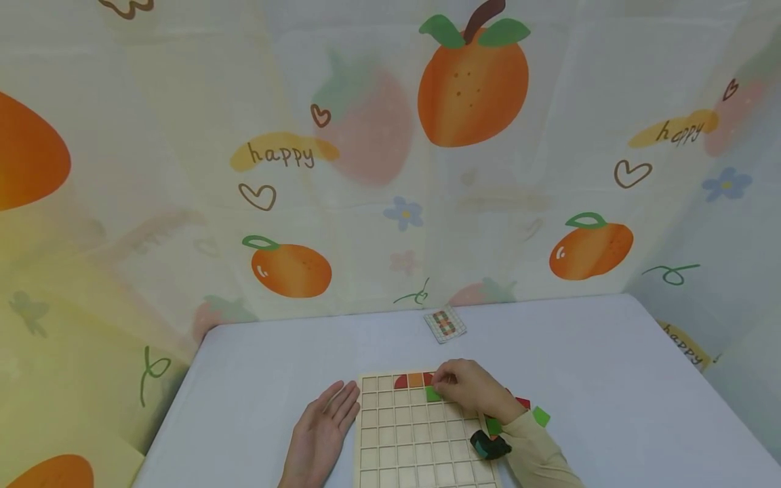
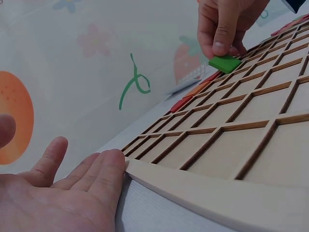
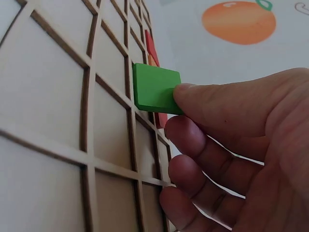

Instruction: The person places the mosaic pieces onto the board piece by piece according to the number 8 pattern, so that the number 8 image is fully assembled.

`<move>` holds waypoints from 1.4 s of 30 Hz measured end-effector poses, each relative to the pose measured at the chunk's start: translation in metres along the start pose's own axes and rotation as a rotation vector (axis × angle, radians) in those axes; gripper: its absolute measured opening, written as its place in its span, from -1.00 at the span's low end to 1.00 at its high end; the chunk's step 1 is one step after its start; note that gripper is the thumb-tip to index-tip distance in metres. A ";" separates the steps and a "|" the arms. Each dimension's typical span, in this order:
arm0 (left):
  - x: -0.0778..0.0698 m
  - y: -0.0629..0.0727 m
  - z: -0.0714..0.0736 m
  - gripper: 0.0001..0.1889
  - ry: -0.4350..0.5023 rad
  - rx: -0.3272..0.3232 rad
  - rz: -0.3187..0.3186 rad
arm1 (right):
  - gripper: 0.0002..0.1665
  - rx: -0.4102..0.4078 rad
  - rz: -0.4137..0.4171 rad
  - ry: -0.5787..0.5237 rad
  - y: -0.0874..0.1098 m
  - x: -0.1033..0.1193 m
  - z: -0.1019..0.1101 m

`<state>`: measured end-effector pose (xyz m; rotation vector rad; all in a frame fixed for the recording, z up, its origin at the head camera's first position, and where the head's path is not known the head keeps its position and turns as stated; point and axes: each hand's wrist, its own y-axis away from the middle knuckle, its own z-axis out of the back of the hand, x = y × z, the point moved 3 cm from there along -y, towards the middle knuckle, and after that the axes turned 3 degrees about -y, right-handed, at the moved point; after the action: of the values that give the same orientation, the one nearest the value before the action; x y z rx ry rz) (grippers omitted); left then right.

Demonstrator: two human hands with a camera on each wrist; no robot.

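Observation:
A wooden grid board (image 1: 388, 437) lies on the table. My right hand (image 1: 468, 388) pinches a green square tile (image 3: 155, 86) between thumb and fingers, tilted over a cell near the board's far edge. In the far row sit a red tile with a rounded corner (image 1: 401, 382), an orange square tile (image 1: 415, 380) and another red tile (image 1: 428, 379), partly hidden by my right hand. My left hand (image 1: 323, 427) lies palm up beside the board, its fingers extended. In the left wrist view, the fingertips are at the board's edge (image 2: 159, 179).
Loose green tiles (image 1: 541, 416) and a red tile (image 1: 523, 402) lie right of the board, partly behind my right forearm. A patterned card stack (image 1: 445, 324) lies beyond the board. A black strap device (image 1: 490, 445) is on my right wrist. A printed curtain (image 1: 366, 257) hangs behind the table.

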<state>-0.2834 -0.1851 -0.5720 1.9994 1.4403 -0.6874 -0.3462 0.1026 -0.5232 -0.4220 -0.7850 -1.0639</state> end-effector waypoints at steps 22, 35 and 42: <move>-0.001 0.002 0.000 -0.35 0.004 -0.016 0.005 | -0.92 -0.028 0.028 0.088 -0.001 0.005 -0.006; -0.002 0.004 0.000 -0.34 -0.016 0.005 0.017 | -0.95 -0.007 0.037 0.076 0.000 0.004 -0.008; -0.001 0.003 0.000 -0.34 -0.014 0.003 0.015 | -0.94 -0.010 0.035 0.077 0.000 0.003 -0.008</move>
<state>-0.2812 -0.1864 -0.5702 2.0025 1.4157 -0.6960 -0.3427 0.0953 -0.5259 -0.3995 -0.7018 -1.0455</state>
